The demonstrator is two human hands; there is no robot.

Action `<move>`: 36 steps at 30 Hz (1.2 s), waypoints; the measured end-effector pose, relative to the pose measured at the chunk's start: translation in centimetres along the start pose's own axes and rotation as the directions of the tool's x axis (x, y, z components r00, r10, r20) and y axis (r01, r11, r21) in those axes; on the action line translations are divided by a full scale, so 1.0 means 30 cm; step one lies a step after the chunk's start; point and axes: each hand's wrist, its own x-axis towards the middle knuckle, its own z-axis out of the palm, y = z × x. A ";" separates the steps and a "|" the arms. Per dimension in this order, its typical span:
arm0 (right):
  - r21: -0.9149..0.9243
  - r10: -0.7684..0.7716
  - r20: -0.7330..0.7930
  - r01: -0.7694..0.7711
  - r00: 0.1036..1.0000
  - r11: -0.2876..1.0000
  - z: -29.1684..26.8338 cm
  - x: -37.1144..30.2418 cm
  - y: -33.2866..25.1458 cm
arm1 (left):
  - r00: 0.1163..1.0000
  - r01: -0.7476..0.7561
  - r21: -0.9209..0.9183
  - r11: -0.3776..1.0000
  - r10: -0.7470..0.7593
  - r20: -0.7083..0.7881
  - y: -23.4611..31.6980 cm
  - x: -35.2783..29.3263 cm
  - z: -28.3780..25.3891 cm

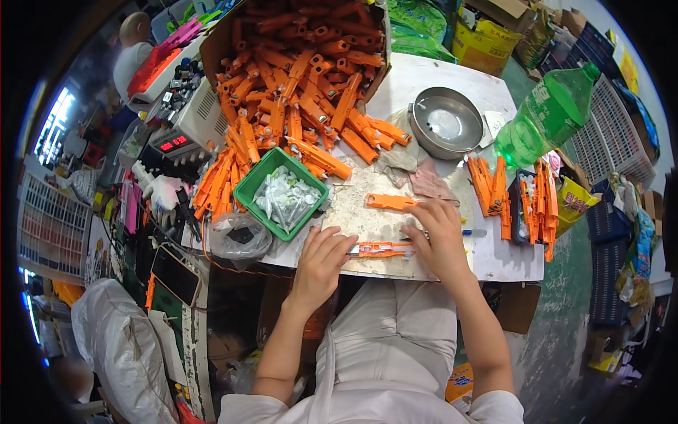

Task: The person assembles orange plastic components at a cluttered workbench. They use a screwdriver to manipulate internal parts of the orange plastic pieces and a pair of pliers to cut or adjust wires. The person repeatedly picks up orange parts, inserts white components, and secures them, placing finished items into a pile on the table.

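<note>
In front of me on the worktop lies an opened orange plastic casing [381, 249] with white and metallic parts inside it. My left hand [321, 265] grips its left end between thumb and fingers. Over its right end reaches my right hand [439, 237], thumb and fingers apart. The fingertips are at the right end of a separate orange shell piece [388, 202], which lies just beyond the casing. A slim blue-ended stick [474, 232] shows to the right of my right hand, partly hidden by it.
A cardboard box [387, 42] spills orange casings [304, 92] across the far side. Nearer stand a green tray [244, 194] of small clear and white parts, and a clear plastic bag [241, 237]. Rightward are a metal bowl [446, 145], a green bottle [547, 113] and more orange casings [540, 201].
</note>
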 end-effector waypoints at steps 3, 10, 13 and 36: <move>-0.118 -0.075 0.075 0.084 0.994 0.989 -0.037 -0.058 0.030 | 1.000 -0.018 -0.035 0.999 0.018 -0.006 -0.005 -0.020 -0.001; -0.198 -0.049 0.057 0.059 0.997 0.978 -0.085 -0.111 0.083 | 1.000 -0.015 -0.094 0.995 0.016 0.011 0.020 -0.016 0.015; -0.114 -0.018 0.025 0.020 1.000 0.993 -0.065 -0.108 0.074 | 0.999 -0.021 -0.065 0.998 0.023 0.033 0.044 0.004 0.009; 0.050 -0.118 0.084 0.114 0.990 0.992 0.064 -0.122 -0.090 | 0.820 -0.534 0.299 0.791 0.398 0.411 0.087 0.194 -0.019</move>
